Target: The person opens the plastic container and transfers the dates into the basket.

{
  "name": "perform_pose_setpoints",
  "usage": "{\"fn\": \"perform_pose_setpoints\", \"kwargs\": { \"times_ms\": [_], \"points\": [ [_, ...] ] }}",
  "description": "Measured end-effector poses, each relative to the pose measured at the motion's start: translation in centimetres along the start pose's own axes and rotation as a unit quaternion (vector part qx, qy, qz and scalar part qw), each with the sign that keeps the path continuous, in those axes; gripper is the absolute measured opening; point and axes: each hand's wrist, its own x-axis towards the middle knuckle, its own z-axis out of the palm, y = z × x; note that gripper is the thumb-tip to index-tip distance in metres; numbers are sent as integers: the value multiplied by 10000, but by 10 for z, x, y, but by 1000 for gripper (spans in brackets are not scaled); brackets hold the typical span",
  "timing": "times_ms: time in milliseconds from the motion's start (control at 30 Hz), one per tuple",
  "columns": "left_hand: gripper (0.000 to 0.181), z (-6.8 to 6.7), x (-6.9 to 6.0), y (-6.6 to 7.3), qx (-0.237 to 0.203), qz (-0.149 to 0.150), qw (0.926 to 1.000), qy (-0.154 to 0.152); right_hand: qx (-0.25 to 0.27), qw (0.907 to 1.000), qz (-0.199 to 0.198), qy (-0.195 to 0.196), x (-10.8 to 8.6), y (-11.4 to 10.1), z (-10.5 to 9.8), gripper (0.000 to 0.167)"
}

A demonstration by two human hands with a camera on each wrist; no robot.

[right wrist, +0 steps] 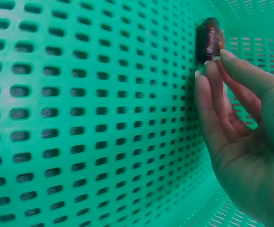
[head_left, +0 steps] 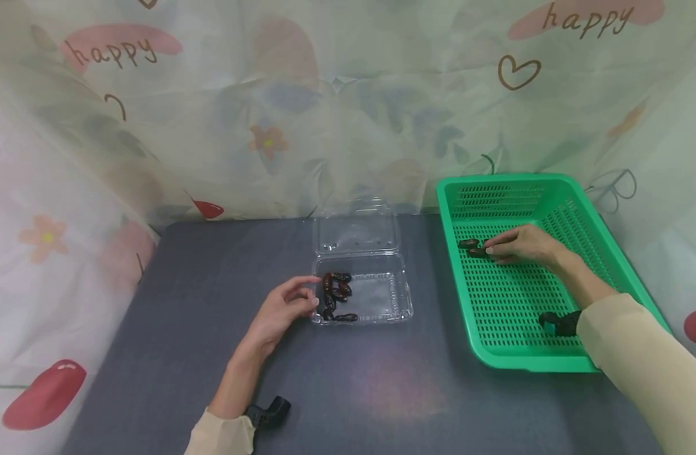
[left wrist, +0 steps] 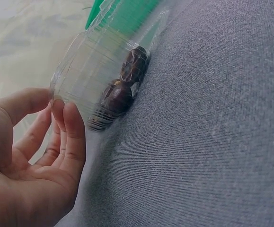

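Note:
Dark brown, glossy dates (head_left: pixel 328 283) lie along the left side of an opened clear plastic box (head_left: pixel 373 296). At the box's left rim, my left hand (head_left: pixel 276 313) pinches the edge between thumb and fingers; the left wrist view shows the hand (left wrist: pixel 42 172) at the clear wall (left wrist: pixel 82 64), with dates (left wrist: pixel 119 98) behind the plastic. Inside the green basket (head_left: pixel 475 328), my right hand (head_left: pixel 524 245) is at a few dates (head_left: pixel 468 243) near the left side. In the right wrist view, the fingertips of this hand (right wrist: pixel 255 156) pinch the end of a date (right wrist: pixel 211 40).
The box's clear lid (head_left: pixel 356 234) is folded back towards the curtain (head_left: pixel 336 145). A grey cloth (head_left: pixel 211 272) covers the table. The basket's raised rim (head_left: pixel 458 284) stands to the right of the box. Black wrist straps show at both sleeves.

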Motion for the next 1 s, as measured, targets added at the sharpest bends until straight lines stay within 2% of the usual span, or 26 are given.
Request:
{"fn": "perform_pose_setpoints", "kwargs": {
  "times_ms": [133,433,700,833,1000],
  "points": [
    [42,0,0,1,-40,11,10000,-33,-83,9999,-42,135,-6,-7,-4,55],
    [43,-1,0,-2,51,60,10000,-32,166,9947,-878,515,-23,-39,-1,54],
    [42,0,-2,-3,104,77,9999,11,413,9868,-1325,837,-42,-77,27,41],
    [41,0,-1,-3,102,62,9999,43,492,9855,-1364,886,-47,-96,44,42],
    [41,1,0,-3,49,107,9999,22,851,9813,-1528,797,-50,-116,63,40]
  ]
}}
